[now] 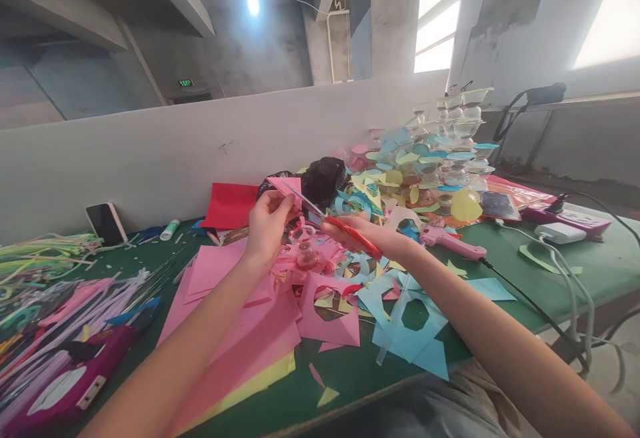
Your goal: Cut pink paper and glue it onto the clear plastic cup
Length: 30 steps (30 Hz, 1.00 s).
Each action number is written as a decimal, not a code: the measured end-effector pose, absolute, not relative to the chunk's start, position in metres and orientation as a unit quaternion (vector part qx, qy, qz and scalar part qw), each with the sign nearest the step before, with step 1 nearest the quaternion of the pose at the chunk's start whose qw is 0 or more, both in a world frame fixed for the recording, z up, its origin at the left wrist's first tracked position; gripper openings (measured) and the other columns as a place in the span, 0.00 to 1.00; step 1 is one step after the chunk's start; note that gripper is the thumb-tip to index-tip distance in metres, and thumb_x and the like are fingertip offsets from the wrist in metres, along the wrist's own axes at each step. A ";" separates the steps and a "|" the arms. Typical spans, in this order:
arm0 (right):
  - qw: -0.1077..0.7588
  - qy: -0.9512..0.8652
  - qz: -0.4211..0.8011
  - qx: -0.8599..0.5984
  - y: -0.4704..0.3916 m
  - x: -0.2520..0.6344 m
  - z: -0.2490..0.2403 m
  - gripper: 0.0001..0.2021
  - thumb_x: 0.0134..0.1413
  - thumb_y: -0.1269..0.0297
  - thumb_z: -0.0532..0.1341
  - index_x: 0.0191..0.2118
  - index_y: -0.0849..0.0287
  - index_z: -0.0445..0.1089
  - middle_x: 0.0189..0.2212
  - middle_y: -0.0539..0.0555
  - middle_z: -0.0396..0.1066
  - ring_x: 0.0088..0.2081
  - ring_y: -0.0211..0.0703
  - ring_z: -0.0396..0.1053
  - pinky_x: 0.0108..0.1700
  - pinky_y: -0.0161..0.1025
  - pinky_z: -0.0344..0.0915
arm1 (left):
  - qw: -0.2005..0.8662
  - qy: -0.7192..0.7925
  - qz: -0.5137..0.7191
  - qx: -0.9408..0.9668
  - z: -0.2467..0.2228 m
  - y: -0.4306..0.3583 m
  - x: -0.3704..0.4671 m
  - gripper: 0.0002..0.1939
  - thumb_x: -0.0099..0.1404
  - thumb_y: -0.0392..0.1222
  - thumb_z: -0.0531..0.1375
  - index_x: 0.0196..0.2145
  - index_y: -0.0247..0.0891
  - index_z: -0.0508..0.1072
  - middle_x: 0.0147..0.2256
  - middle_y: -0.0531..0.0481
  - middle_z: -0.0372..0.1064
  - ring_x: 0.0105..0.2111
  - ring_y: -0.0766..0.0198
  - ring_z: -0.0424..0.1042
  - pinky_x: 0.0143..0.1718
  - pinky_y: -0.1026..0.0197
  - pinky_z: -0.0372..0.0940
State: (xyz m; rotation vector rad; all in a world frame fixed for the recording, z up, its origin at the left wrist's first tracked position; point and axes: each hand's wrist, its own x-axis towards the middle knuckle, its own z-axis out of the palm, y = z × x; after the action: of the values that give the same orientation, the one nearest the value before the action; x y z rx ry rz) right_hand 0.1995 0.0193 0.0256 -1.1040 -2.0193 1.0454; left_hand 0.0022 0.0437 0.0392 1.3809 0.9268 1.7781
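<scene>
Pinched in my left hand (269, 226) is a small piece of pink paper (289, 188), held up over the table. My right hand (357, 235) is closed round the red-handled scissors (357, 238), whose blades point up and left to the pink paper. Whether the blades touch the paper or are closed on it, I cannot tell. Below my hands lie a small clear plastic cup (306, 256) and pink scraps. Under my left forearm spreads a stack of pink sheets (240, 331). A pink sheet with a round hole (333, 331) and blue cut-out sheets (425, 331) lie nearer me.
A pink glue gun (453, 241) with a cord rests at right, near a power strip (575, 221). Clear plastic cups (455, 178) are piled behind. A phone (107, 223) leans on the wall at left, beyond craft stems (45, 258) and a purple box (75, 381).
</scene>
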 end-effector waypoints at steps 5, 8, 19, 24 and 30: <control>0.296 -0.779 0.410 -0.370 0.021 0.201 0.023 0.26 0.58 0.35 0.53 0.27 0.55 0.55 0.24 0.47 0.54 0.23 0.36 0.53 0.23 0.37 0.53 | 0.345 0.360 0.677 0.541 0.039 0.043 0.000 0.15 0.51 0.46 0.70 0.31 0.36 0.71 0.28 0.55 0.70 0.27 0.70 0.71 0.37 0.62 0.72; 0.290 -0.781 0.411 -0.370 0.024 0.202 0.021 0.25 0.60 0.37 0.52 0.27 0.55 0.56 0.24 0.48 0.56 0.24 0.36 0.54 0.24 0.36 0.54 | 0.353 0.362 0.675 0.538 0.039 0.043 0.000 0.16 0.50 0.46 0.71 0.30 0.36 0.71 0.27 0.55 0.70 0.26 0.70 0.71 0.36 0.63 0.72; 0.313 -0.738 0.452 -0.392 0.023 0.198 0.020 0.25 0.53 0.37 0.60 0.28 0.55 0.58 0.21 0.45 0.53 0.21 0.33 0.49 0.21 0.35 0.48 | 0.375 0.372 0.659 0.536 0.043 0.038 -0.002 0.16 0.48 0.45 0.72 0.28 0.35 0.71 0.26 0.54 0.69 0.25 0.71 0.68 0.32 0.65 0.70; 0.320 -0.728 0.468 -0.387 0.023 0.195 0.018 0.26 0.52 0.37 0.60 0.27 0.56 0.55 0.21 0.43 0.51 0.21 0.32 0.46 0.21 0.34 0.45 | 0.384 0.355 0.664 0.534 0.043 0.039 -0.003 0.18 0.47 0.46 0.73 0.27 0.36 0.70 0.26 0.54 0.69 0.26 0.71 0.68 0.31 0.65 0.70; 0.320 -0.761 0.447 -0.345 0.015 0.191 0.025 0.26 0.56 0.38 0.58 0.26 0.55 0.50 0.23 0.44 0.45 0.24 0.34 0.43 0.24 0.35 0.47 | 0.395 0.354 0.655 0.538 0.044 0.035 0.000 0.18 0.46 0.46 0.73 0.27 0.35 0.70 0.25 0.55 0.68 0.25 0.71 0.67 0.29 0.66 0.69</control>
State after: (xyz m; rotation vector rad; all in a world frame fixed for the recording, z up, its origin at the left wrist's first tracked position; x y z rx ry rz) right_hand 0.1910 0.0151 0.0248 -0.9061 -2.0001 1.1735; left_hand 0.0001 0.0353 0.0436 1.3648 0.8969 1.6616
